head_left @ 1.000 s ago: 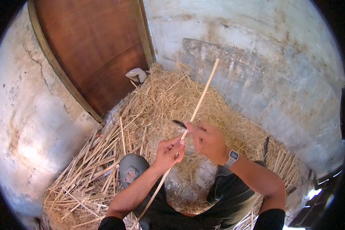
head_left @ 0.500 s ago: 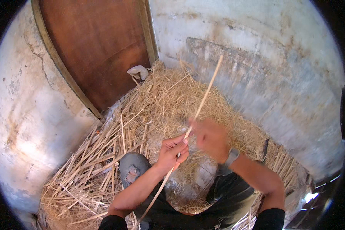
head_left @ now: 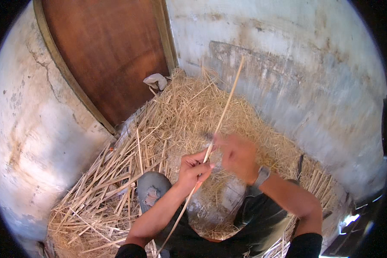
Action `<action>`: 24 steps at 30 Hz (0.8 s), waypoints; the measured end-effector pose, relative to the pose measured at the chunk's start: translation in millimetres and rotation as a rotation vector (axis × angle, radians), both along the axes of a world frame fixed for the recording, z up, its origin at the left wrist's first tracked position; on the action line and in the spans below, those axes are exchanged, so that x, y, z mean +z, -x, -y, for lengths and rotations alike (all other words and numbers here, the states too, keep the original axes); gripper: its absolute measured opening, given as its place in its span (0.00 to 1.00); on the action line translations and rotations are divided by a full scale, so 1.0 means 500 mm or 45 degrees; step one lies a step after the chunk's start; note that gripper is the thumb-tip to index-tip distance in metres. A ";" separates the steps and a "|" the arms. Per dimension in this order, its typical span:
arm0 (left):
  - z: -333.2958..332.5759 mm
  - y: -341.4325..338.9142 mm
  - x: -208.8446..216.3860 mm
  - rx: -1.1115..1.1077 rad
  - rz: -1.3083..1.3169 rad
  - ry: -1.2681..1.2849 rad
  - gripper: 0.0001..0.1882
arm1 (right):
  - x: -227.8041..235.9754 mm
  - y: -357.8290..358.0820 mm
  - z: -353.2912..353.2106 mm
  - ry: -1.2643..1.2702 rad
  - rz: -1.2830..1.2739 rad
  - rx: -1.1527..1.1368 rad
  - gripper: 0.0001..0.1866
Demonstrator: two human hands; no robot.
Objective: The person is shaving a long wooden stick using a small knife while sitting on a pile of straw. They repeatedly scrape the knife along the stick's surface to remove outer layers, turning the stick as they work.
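A long, thin pale bamboo strip (head_left: pixel 229 101) slants from near my lap up toward the far wall. My left hand (head_left: pixel 193 171) is closed around its middle, thumb on top. Just above that grip, my right hand (head_left: pixel 238 155), with a grey watch on its wrist, is closed against the strip's right side. Its fingers are blurred. A small dark tip (head_left: pixel 208 136) shows past them on the strip's left side; the rest of whatever that hand holds is hidden.
Fine shavings (head_left: pixel 202 103) are heaped ahead against the stained wall (head_left: pixel 279 47). Split strips (head_left: pixel 103 185) lie piled on the left, more (head_left: pixel 320 182) at right. A brown door (head_left: pixel 107 51) stands at the back left, with a whitish bag (head_left: pixel 155 80) beside it.
The strip's far end has shifted slightly left and away from me. My right hand stays beside the left, still blurred, and a dark tip now shows by its fingers.
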State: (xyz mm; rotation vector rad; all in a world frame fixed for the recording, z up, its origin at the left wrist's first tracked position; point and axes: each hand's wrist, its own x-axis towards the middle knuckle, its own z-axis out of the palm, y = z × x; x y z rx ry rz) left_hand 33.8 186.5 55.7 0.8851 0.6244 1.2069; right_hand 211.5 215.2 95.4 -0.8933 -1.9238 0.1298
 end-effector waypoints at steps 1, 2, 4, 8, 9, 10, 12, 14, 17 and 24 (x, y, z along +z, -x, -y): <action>-0.002 -0.001 -0.006 -0.012 -0.022 -0.002 0.25 | -0.010 0.003 0.020 0.016 0.153 0.076 0.23; -0.006 -0.001 -0.007 -0.012 -0.010 -0.010 0.25 | -0.020 0.000 0.005 0.009 0.165 0.074 0.23; -0.007 0.004 -0.006 -0.065 0.012 -0.045 0.26 | -0.043 -0.009 -0.036 -0.054 0.095 0.055 0.22; 0.008 -0.010 0.009 -0.041 -0.017 0.036 0.26 | 0.023 -0.038 -0.088 -0.093 -0.123 -0.205 0.21; 0.006 -0.004 0.014 -0.009 -0.054 0.014 0.25 | 0.005 -0.021 -0.053 -0.082 0.067 -0.085 0.21; 0.007 -0.004 0.017 0.001 -0.079 -0.004 0.25 | -0.003 -0.014 -0.025 -0.069 0.271 0.012 0.20; 0.000 0.004 -0.002 0.059 -0.146 0.018 0.24 | -0.016 -0.003 -0.015 -0.043 0.270 0.025 0.20; 0.001 0.005 -0.009 0.026 -0.060 -0.064 0.18 | -0.020 -0.013 -0.035 -0.002 0.253 0.038 0.21; 0.005 -0.005 0.010 0.042 -0.218 -0.002 0.19 | 0.010 -0.046 -0.108 -0.048 -0.064 -0.175 0.21; -0.002 0.006 -0.026 0.004 -0.177 0.058 0.22 | -0.031 -0.014 -0.027 0.017 0.138 0.019 0.20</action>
